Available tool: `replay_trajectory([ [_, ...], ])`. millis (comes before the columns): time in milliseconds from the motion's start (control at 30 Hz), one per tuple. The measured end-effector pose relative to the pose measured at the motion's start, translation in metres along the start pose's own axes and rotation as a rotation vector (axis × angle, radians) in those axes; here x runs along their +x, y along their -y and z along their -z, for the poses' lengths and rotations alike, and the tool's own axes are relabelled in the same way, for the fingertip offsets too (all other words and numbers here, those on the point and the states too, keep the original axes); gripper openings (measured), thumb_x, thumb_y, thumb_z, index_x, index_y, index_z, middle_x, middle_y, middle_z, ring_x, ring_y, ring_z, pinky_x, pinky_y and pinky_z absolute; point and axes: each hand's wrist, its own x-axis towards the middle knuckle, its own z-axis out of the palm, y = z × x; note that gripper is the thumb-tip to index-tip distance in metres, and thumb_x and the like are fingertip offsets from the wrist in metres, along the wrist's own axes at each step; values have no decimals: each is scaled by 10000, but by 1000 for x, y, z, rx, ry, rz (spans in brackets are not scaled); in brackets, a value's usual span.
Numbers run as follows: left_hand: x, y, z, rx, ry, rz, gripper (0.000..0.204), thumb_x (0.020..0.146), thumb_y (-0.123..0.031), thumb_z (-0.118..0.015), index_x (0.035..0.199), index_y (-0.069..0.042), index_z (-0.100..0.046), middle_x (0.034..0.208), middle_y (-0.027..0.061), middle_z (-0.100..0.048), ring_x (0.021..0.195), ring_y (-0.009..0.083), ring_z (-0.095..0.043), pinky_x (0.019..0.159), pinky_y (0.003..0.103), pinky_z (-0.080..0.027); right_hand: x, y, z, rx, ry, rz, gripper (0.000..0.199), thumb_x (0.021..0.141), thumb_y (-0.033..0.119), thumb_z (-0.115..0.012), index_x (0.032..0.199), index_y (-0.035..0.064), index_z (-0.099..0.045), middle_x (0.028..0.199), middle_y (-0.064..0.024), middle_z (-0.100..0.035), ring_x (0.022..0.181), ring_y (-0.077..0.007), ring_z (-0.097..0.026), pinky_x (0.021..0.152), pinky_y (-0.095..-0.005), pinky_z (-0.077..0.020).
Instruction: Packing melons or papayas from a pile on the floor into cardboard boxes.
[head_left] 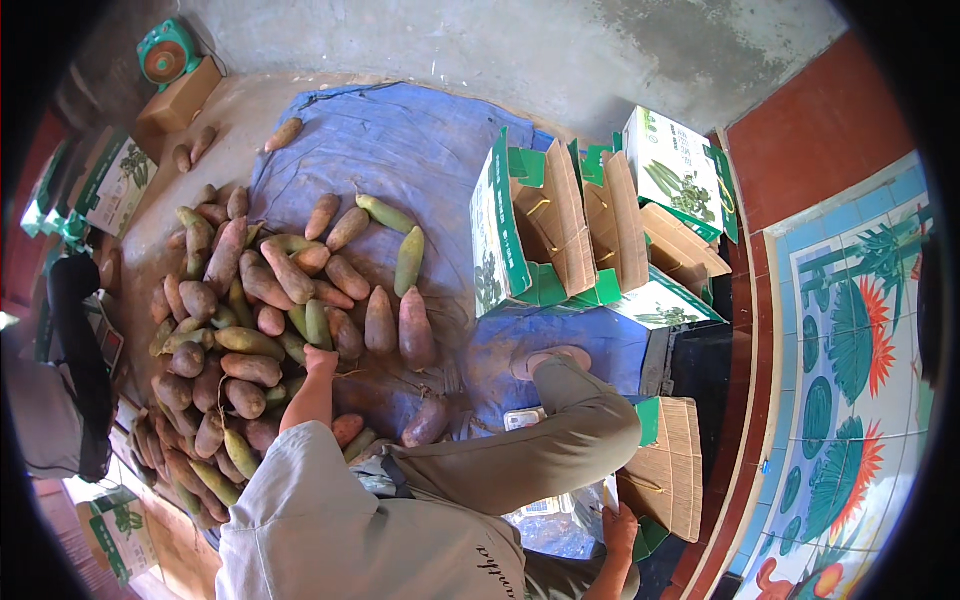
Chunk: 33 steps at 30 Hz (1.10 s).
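Note:
My left hand (pixel 319 361) reaches into a large heap of long, soil-coated radishes (pixel 253 369), some green and some reddish brown. Its fingers close at the lower end of a green radish (pixel 317 324); other roots partly hide the grip. Down by my right knee, my right hand (pixel 619 527) is closed around a thin white piece whose kind I cannot make out. Beside that hand lies clear plastic wrapping (pixel 560 530). An open cardboard box (pixel 668 468) stands just right of it.
Open green-and-white cartons (pixel 545 225) stand in a row at the right, with a closed carton (pixel 672 170) behind. A blue tarp (pixel 400 140) lies under the heap. At the far left, a green-cased dial scale (pixel 166 53) sits near a brown box (pixel 180 98). Painted tiles (pixel 850 350) cover the right wall.

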Motion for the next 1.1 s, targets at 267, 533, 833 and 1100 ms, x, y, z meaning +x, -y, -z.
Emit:
replay_trajectory([
  [267,3,-12,-3,-41,133,142,706,646,-248,-733,1217,-20,-386,1209,208,-514,1121,322,-521,912,373,-452,1,-1,-1,-12,-18,7,253,753,183,-642,922,-3,-614,854,-205,-637,801,-369,-619,723,-422,-483],
  [533,8,-39,-72,-128,-137,304,758,692,-249,-747,1278,-84,-295,1270,153,-461,1136,309,-503,883,422,-446,-9,3,9,-26,-35,-55,237,743,188,-646,920,32,-619,874,-183,-626,826,-369,-606,730,-432,-480],
  [833,14,-45,-66,-510,180,353,332,850,-236,-543,1152,-110,-484,1136,50,-562,971,234,-558,699,342,-461,-2,2,6,54,-68,-30,223,736,176,-645,931,68,-629,873,-162,-628,825,-345,-610,729,-417,-485],
  [1100,66,-7,-15,17,522,-804,208,867,-238,-542,1034,-115,-521,860,75,-531,739,220,-530,536,360,-434,23,14,-5,102,-67,128,230,730,174,-647,941,84,-627,880,-143,-633,835,-326,-612,741,-414,-486],
])
